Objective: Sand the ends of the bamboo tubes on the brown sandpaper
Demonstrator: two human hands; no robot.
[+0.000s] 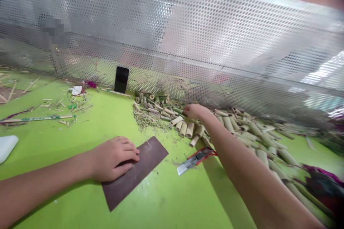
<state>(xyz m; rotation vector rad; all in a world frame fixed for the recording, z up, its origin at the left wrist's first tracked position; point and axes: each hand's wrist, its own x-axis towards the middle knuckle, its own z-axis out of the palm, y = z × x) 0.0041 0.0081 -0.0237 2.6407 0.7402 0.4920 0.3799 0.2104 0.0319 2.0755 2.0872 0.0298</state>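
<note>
My left hand [116, 159] lies flat, fingers stretched out, on a dark brown sheet that looks like sandpaper [145, 166]. Over the heap of cut bamboo tubes [190, 129] at the back, my right hand [195, 111] is closed with its fingertips bent down among the pieces. Whatever those fingers hold, if anything, is hidden. Below my right forearm rests a red and grey utility knife [197, 158], its wide blade toward the sheet. Thin bamboo shavings [150, 121] are piled left of the tubes.
A perforated metal screen [172, 39] runs along the back of the green table [172, 204]. A phone [122, 79] leans upright against it. More bamboo tubes [260, 132] spread to the right, beside a dark and purple bundle [322, 182]. Scraps and a white block [7, 147] lie left.
</note>
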